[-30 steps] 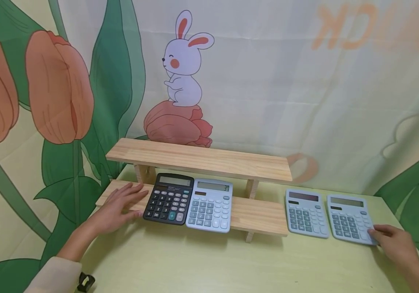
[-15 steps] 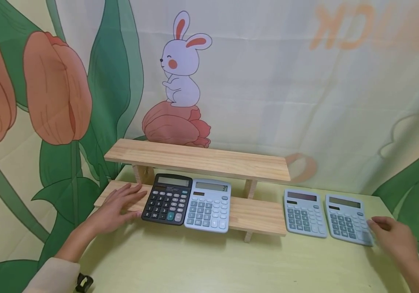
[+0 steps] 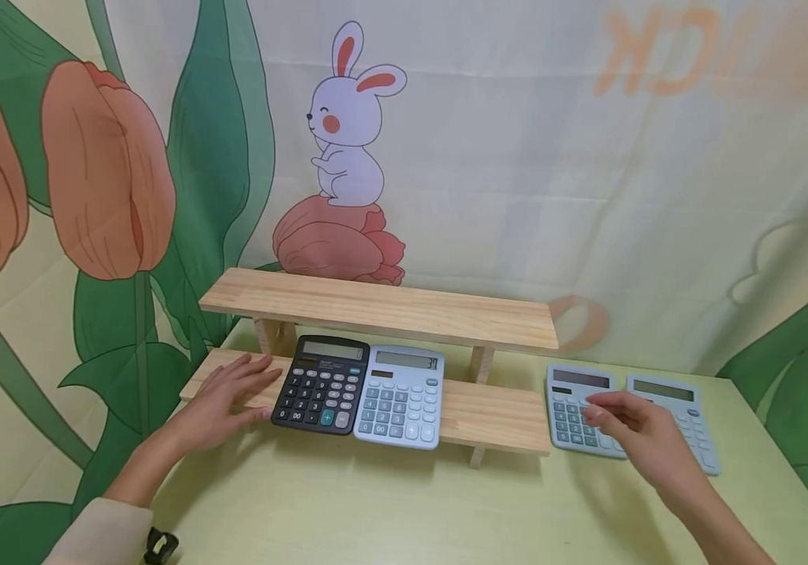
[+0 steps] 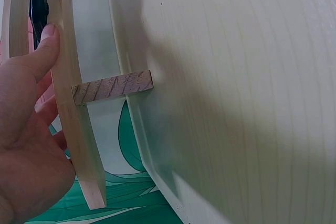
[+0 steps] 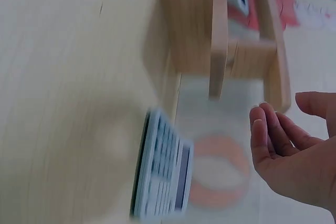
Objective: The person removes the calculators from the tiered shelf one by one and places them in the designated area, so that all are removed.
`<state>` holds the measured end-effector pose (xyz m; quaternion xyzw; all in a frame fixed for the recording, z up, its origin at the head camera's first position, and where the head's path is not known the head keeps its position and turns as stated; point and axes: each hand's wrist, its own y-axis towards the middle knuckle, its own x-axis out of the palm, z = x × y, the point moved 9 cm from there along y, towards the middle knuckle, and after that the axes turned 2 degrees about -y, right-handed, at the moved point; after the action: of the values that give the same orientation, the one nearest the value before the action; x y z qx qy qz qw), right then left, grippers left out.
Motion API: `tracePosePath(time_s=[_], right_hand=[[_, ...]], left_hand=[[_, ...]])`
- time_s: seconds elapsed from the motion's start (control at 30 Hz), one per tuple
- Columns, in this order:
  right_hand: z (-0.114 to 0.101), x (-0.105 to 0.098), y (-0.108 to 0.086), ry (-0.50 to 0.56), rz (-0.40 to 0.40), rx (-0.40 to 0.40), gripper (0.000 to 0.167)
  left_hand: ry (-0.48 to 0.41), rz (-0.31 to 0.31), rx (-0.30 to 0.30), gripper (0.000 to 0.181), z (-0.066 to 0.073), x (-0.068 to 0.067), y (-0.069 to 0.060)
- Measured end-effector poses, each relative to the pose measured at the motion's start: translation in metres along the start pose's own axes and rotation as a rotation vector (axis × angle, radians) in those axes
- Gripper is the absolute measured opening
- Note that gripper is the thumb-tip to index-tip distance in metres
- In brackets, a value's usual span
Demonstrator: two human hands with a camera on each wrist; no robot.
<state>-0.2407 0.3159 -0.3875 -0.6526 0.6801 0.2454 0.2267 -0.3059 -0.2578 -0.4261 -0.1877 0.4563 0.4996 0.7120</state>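
At the far left of the frame, an orange tulip [image 3: 107, 173] is printed on the backdrop [image 3: 503, 157]. Below it, at the lower left, a pale sleeve [image 3: 103, 534] leads to the left hand [image 3: 231, 400], with a small dark item [image 3: 161, 545] beside the cuff. This hand rests on the lower board [image 3: 496, 420] of the wooden shelf [image 3: 376, 306], thumb and fingers apart, the thumb near the lower left corner of the black calculator [image 3: 322, 384].

That calculator leans face up at the centre left, across the lower board. The blue calculator [image 3: 400, 396] leans just right of it, near the centre. Above them a white rabbit [image 3: 347, 141] is printed at the upper centre.

At the right of the frame, past the shelf's end, the third calculator [image 3: 566, 416] lies on the pale table [image 3: 347, 502]. The right hand [image 3: 640, 439] hangs above its lower right part, fingers bent and a gap between them and the thumb, grasping nothing. Partly behind this hand, farther right, the last calculator [image 3: 679, 412] lies on the table too.
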Motion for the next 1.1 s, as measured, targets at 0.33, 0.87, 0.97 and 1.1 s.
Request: tracePosePath(time_s=[0.33, 0.87, 0.97, 1.1], right_hand=[[-0.064, 0.091, -0.013, 0.306, -0.198, -0.113, 0.035], [-0.078, 0.181, -0.018, 0.419, -0.352, -0.123, 0.031], [-0.077, 0.193, -0.017, 0.469, -0.364, -0.109, 0.033], [-0.076, 0.204, -0.015, 0.482, -0.344, -0.085, 0.035]], left_hand=[[-0.003, -0.001, -0.004, 0.067, 0.002, 0.000, -0.001], [0.007, -0.003, 0.002, 0.067, 0.005, 0.000, 0.000], [0.002, -0.002, -0.001, 0.066, 0.005, -0.001, -0.001], [0.002, -0.001, 0.002, 0.067, 0.005, -0.001, -0.001]])
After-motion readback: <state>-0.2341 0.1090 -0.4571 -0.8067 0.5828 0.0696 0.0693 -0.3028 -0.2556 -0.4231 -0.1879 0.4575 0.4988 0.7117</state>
